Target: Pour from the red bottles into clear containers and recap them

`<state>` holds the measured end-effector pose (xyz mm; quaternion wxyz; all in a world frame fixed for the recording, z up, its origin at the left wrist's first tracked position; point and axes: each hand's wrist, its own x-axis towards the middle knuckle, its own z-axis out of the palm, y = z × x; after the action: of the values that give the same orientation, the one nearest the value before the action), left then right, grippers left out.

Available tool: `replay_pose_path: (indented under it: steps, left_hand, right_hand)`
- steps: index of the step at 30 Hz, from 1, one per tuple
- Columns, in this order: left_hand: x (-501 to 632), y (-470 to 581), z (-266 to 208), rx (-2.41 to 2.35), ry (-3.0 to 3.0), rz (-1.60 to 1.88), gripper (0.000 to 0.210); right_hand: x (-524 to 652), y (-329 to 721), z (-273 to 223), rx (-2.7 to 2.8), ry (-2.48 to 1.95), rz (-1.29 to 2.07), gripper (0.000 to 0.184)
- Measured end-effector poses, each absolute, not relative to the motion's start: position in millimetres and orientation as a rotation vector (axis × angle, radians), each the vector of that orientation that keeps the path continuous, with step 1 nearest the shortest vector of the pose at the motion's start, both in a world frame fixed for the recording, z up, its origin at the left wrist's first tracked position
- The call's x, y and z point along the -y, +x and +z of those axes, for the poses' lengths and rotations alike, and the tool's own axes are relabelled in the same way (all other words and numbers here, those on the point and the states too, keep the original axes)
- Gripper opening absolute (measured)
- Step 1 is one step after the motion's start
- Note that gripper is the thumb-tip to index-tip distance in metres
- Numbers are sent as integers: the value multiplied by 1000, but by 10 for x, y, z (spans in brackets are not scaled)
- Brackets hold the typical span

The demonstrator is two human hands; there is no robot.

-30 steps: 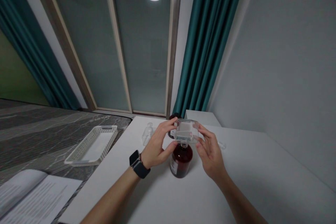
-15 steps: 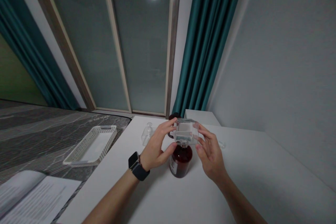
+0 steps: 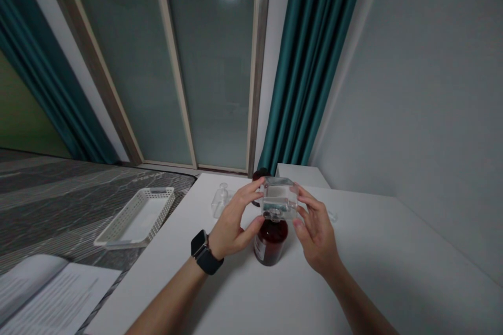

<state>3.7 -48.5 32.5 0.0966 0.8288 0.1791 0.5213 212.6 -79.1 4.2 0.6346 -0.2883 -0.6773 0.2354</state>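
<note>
The white table (image 3: 243,301) is running its left edge past a white basket (image 3: 143,220); the left hand (image 3: 233,225) is gripping a clear container (image 3: 280,196) with the right hand (image 3: 319,235), at the top of a brown bottle (image 3: 271,248); rightward, the table is stretching wide toward the grey wall (image 3: 424,89).

The top of the front bottle (image 3: 273,254) was overlapped by the clear vessel (image 3: 280,197); whether the two touched could not be told. Its label (image 3: 260,247) was too small to read. The rear bottle (image 3: 260,174) was mostly obscured. The left hand (image 3: 232,226) partly covered a stoppered bottle (image 3: 219,201). A clear item (image 3: 332,216) behind the right hand (image 3: 317,233) was unidentifiable. The book (image 3: 74,290) was cut off at left, its print illegible.
</note>
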Motion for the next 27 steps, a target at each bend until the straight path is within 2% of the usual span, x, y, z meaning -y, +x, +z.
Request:
replay_pose_path:
  steps: [27]
  left_hand:
    - [366, 98, 197, -693, 2317, 1493, 41]
  right_hand:
    - [710, 2131, -7, 1461, -742, 716, 26]
